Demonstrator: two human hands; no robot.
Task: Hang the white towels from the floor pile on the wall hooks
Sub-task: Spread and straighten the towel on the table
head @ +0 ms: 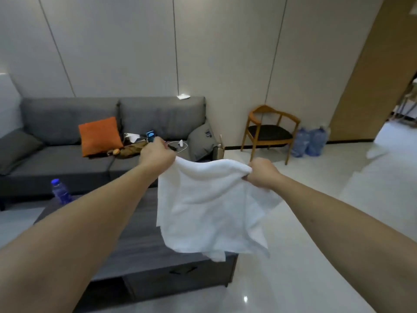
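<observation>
Both arms are stretched out in front, and a white towel (209, 208) hangs between them over the near end of the dark coffee table (135, 236). The left hand (158, 153) has its fingers closed round one upper corner, and the right hand (262, 172) is bunched tight on the other, so the top edge sags a little while the rest drops in loose folds, its lowest corner dangling just past the table's front edge.

No hooks show anywhere, and neither does the floor pile, so I'd guess the towel is only being shaken flat before the walk to the wall. The risk I see is that trailing corner: swung low, it could drag across the tabletop or snag on the edge. The right hand's hold looks like a wad and not a clean corner, which might slip if the cloth is snapped hard.

On the table's far left corner stands a blue-capped water bottle (60, 192), near enough for a wide flick to topple. Beyond the table, the grey sofa (67, 159) carries an orange cushion (100, 136) and loose clutter; a wooden chair (270, 132) sits off to its right.
</observation>
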